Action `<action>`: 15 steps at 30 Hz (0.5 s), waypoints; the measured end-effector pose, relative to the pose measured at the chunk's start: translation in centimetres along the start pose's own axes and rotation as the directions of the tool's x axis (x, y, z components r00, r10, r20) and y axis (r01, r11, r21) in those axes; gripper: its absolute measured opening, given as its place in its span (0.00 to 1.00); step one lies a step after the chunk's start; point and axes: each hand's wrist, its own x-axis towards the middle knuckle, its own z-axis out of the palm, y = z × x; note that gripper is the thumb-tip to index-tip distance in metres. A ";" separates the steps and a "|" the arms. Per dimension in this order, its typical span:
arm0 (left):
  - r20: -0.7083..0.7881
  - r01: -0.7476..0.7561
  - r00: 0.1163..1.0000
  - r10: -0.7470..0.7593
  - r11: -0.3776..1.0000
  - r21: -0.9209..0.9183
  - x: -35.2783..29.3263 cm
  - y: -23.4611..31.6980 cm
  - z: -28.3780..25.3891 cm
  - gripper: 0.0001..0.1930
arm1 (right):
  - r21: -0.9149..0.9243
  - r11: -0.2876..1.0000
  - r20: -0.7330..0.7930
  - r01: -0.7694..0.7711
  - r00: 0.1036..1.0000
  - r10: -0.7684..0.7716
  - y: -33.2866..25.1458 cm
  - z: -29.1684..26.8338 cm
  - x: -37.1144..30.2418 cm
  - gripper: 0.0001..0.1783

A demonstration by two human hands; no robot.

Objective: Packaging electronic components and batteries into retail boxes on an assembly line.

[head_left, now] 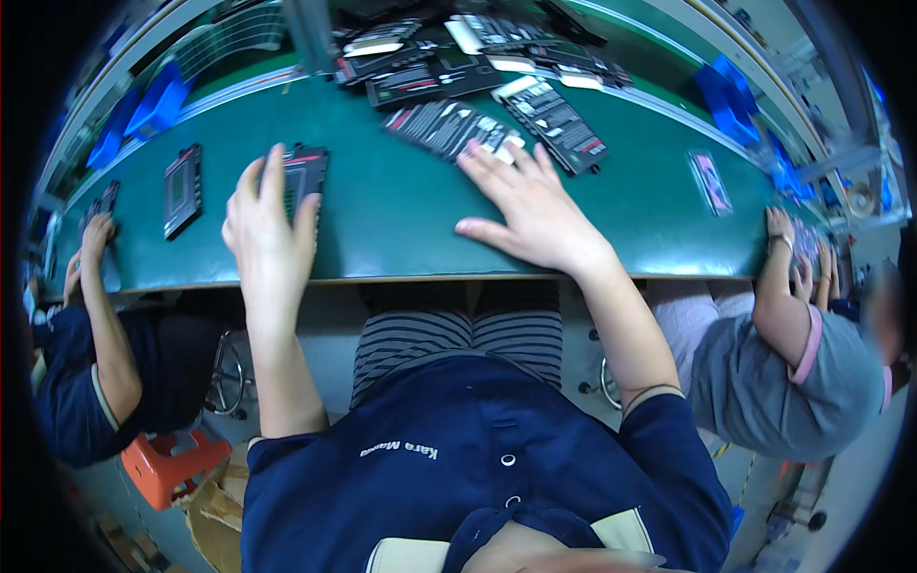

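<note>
My left hand point(270, 215) rests over a flat black box point(309, 170) on the green table. Its thumb lies on the box's face, and its fingers stretch along the left side, apart from the thumb. To the right, my right hand point(535, 205) is spread open, palm down. Its fingertips reach the near edge of another flat black box point(439, 127) with white print. Close beside that one lies a similar box point(554, 122), tilted. The undersides of both hands are hidden.
A heap of black boxes point(430, 78) lies at the far side of the green table point(401, 229). Another black box point(182, 191) is at left, a small pink-and-blue package point(710, 181) at right. Blue bins point(162, 103) line the back. Co-workers' hands point(95, 234) work at both ends.
</note>
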 end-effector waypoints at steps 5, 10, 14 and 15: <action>0.272 -0.394 0.827 0.492 0.853 -0.344 -2.7 7.1 1.7 0.32 | 0.714 0.700 0.199 0.002 0.958 -0.205 6.8 -4.7 -3.2 0.18; 0.355 -0.405 0.766 0.536 0.831 -0.381 -1.3 9.6 1.8 0.30 | -0.167 0.617 -0.531 -0.769 0.598 0.600 28.9 -1.5 -15.6 0.29; 0.340 -0.407 0.758 0.557 0.811 -0.420 0.0 9.8 3.5 0.30 | -0.163 0.675 -0.408 -0.719 0.672 0.618 22.1 -0.2 -15.5 0.27; 0.297 -0.402 0.775 0.557 0.798 -0.449 0.1 9.5 3.8 0.33 | -0.156 0.736 -0.413 -0.659 0.721 0.557 16.9 -1.0 -13.8 0.23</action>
